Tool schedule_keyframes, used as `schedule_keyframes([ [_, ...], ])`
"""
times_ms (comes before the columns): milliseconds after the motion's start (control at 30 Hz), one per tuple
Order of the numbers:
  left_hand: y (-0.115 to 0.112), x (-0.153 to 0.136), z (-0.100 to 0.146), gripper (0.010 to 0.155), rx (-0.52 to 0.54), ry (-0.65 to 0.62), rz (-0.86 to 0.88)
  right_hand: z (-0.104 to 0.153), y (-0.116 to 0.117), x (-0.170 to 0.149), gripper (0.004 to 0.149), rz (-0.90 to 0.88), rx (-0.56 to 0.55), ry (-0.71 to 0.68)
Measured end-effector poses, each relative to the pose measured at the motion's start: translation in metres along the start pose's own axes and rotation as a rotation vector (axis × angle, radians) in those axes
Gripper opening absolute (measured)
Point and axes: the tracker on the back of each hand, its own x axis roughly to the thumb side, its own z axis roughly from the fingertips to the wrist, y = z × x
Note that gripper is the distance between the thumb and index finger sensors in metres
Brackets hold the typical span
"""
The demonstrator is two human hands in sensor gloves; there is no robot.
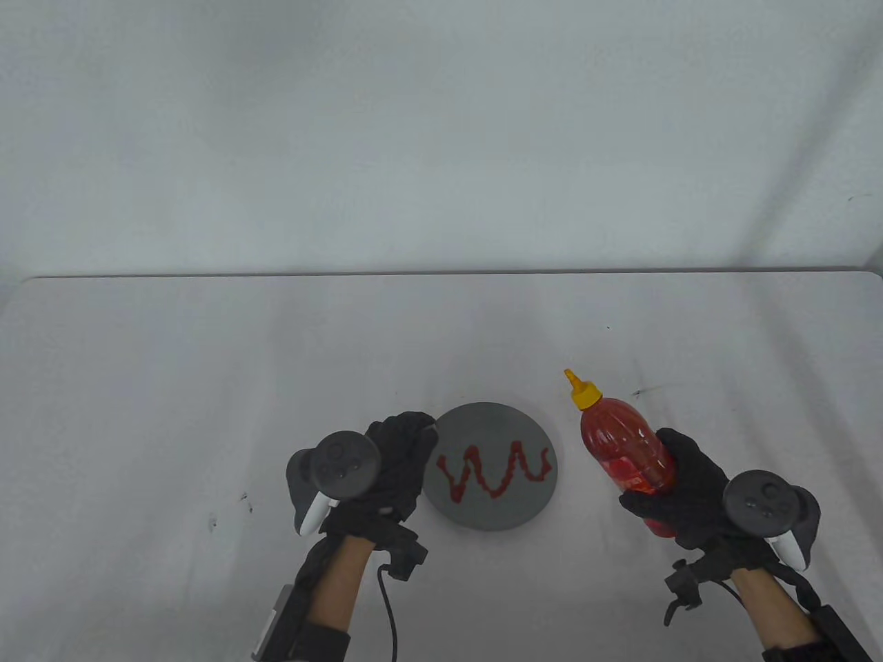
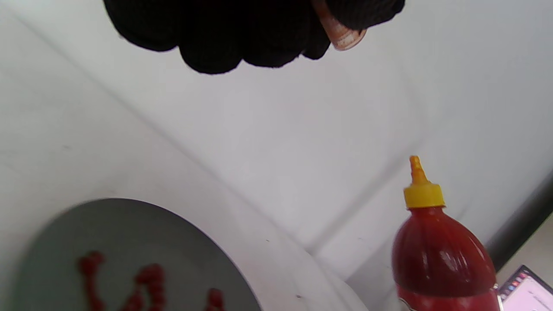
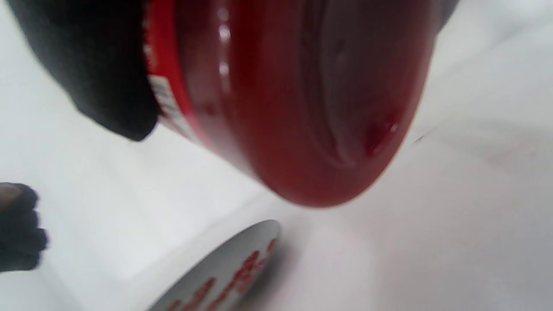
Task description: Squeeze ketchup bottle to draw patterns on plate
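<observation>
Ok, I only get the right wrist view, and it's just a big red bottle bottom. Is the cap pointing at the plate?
Observer: No. The ketchup bottle is off to the right of the grey plate, and its yellow cap points up and away.
Operator: Is there a whole drawing?
Observer: Yes, a red ketchup zigzag runs across the plate.
Operator: And the other hand?
Observer: The left hand hovers by the plate's left edge, holding nothing.
</observation>
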Motion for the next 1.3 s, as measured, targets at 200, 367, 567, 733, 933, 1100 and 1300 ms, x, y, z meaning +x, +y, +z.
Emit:
schedule_keyframes([
  [200, -0.026, 0.033, -0.029, 0.051, -0.017, -0.048, 0.153, 0.002, 0.007, 0.002, 0.094, -0.158, 0.050, -0.042],
  [367, -0.048, 0.049, -0.050, 0.051, -0.033, -0.069, 0.315, 0.004, 0.013, 0.006, 0.094, -0.190, 0.092, -0.077],
  [567, -0.062, 0.053, -0.060, 0.052, -0.043, -0.098, 0.352, 0.004, 0.017, 0.009, 0.094, -0.198, 0.118, -0.090],
  [733, -0.061, 0.051, -0.059, 0.052, -0.032, -0.121, 0.334, 0.003, 0.018, 0.008, 0.094, -0.165, 0.130, -0.090],
  [933, -0.053, 0.050, -0.056, 0.051, -0.041, -0.126, 0.267, 0.003, 0.022, 0.011, 0.094, -0.137, 0.152, -0.109],
  [1100, -0.046, 0.048, -0.055, 0.052, -0.042, -0.131, 0.257, 0.003, 0.023, 0.013, 0.094, -0.109, 0.172, -0.133],
  [1300, -0.036, 0.053, -0.057, 0.050, -0.104, -0.146, 0.233, 0.002, 0.021, 0.016, 0.093, -0.088, 0.188, -0.161],
])
